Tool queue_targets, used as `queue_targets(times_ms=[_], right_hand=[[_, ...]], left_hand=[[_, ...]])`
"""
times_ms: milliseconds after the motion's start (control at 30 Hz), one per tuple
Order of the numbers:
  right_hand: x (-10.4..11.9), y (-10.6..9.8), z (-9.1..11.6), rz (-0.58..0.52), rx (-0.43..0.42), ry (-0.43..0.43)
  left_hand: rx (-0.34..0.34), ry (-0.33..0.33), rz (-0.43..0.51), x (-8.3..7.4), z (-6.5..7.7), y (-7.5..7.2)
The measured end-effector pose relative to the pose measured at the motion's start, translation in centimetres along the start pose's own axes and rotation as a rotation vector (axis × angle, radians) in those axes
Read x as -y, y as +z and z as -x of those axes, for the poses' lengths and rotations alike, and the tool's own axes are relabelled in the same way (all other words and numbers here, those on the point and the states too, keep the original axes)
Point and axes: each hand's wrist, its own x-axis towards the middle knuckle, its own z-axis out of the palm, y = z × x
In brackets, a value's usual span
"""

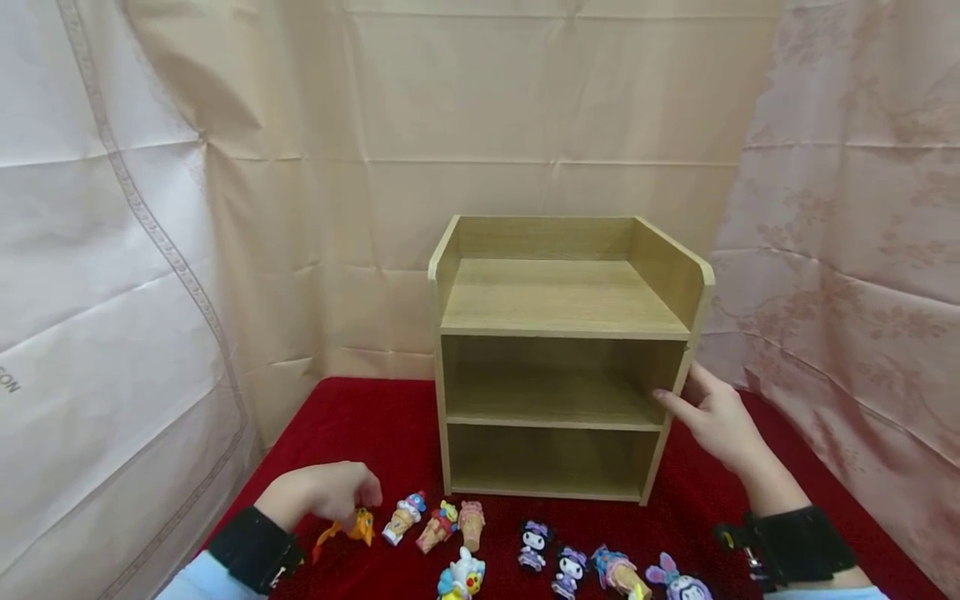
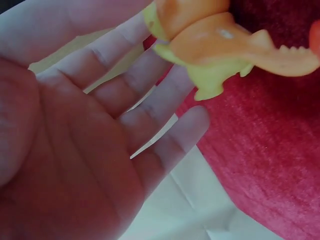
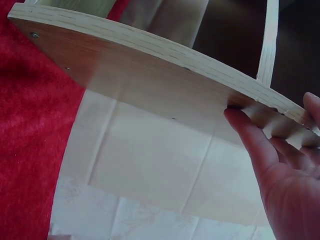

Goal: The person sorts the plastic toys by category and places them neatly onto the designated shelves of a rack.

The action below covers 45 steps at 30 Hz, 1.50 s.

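Note:
My left hand [image 1: 326,490] is low over the cloth at the left, pinching an orange toy figure [image 1: 363,527] with a yellow belly and a long tail. In the left wrist view the figure [image 2: 210,40] is at the thumb and fingertips, its upper part cut off by the frame. My right hand [image 1: 720,421] grips the right side panel of a small wooden shelf [image 1: 566,296], thumb at the front edge and fingers along the outer face. The right wrist view shows those fingers against the side panel [image 3: 125,75].
The shelf stands on a red cloth [image 1: 375,417], its three levels bare. In front lie several ice-cream-cone figures [image 1: 472,525], a white-and-yellow figure [image 1: 461,575], two black-and-white figures [image 1: 533,546] and a purple long-eared one [image 1: 678,581]. Curtains [image 1: 555,108] surround the table.

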Motion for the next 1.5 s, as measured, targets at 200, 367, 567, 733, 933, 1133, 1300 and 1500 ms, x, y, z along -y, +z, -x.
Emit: queue_targets(times_ms=[200, 367, 567, 733, 933, 1133, 1300, 1500], right_hand=[[0.0, 0.1, -0.2, -0.028, 0.004, -0.017], [0.2, 0.0, -0.1, -0.016, 0.006, -0.004], [0.4, -0.2, 0.1, 0.014, 0.015, -0.003], [0.5, -0.3, 0.0, 0.021, 0.023, 0.002], [0.5, -0.3, 0.0, 0.024, 0.021, 0.012], [0.4, -0.3, 0.0, 0.019, 0.023, 0.006], [0.4, -0.3, 0.0, 0.022, 0.020, 0.006], [0.3, -0.2, 0.0, 0.030, 0.021, -0.006]], left_hand=[[0.018, -0.058, 0.013, 0.1, 0.2, 0.5], [0.025, -0.060, 0.000, 0.1, 0.3, 0.6], [0.031, -0.039, -0.015, 0.2, 0.1, 0.6], [0.033, -0.029, -0.017, 0.5, 0.1, 0.5], [0.039, -0.011, -0.037, 0.8, 0.1, 0.4], [0.025, 0.009, -0.046, 0.7, 0.3, 0.1], [-0.011, 0.060, -0.049, 0.4, 0.3, -0.4], [-0.055, 0.131, -0.048, 0.0, 0.0, -0.8]])
